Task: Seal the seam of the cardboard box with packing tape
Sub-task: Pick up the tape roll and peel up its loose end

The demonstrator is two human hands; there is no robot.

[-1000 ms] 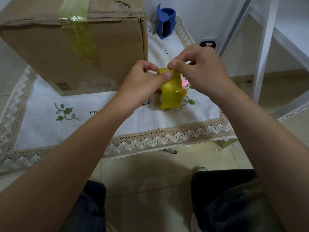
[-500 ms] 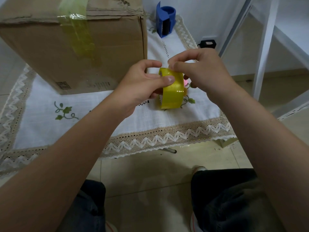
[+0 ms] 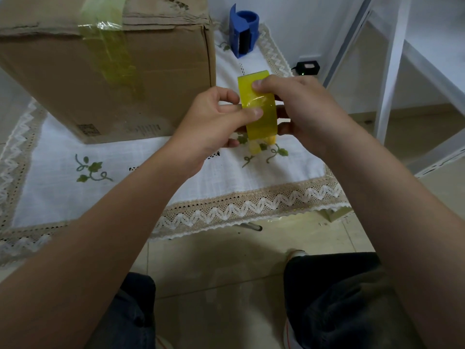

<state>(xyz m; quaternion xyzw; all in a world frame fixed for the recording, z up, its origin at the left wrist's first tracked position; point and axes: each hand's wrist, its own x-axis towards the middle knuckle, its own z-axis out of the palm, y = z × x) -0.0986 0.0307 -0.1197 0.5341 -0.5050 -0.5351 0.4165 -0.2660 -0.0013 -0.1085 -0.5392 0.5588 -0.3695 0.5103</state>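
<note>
A brown cardboard box (image 3: pixel 156 79) stands at the upper left on a white embroidered cloth (image 3: pixel 141 185). A strip of yellowish tape (image 3: pixel 110 54) runs from its top down its front face. To the right of the box I hold a yellow roll of packing tape (image 3: pixel 261 122) above the cloth. My left hand (image 3: pixel 216 119) grips the roll, thumb pressed on its face. My right hand (image 3: pixel 299 107) pinches a freed length of tape (image 3: pixel 253 83) that sticks up past the roll.
A blue tape dispenser (image 3: pixel 242 30) stands behind the box at the cloth's far edge. A small black device (image 3: pixel 307 66) lies on the floor by the wall. White frame legs (image 3: pixel 390 71) rise at the right. My knees are below the cloth's lace edge.
A short length of tape has been peeled off the roll and now stands up above it. Both hands have shifted slightly to the right.
</note>
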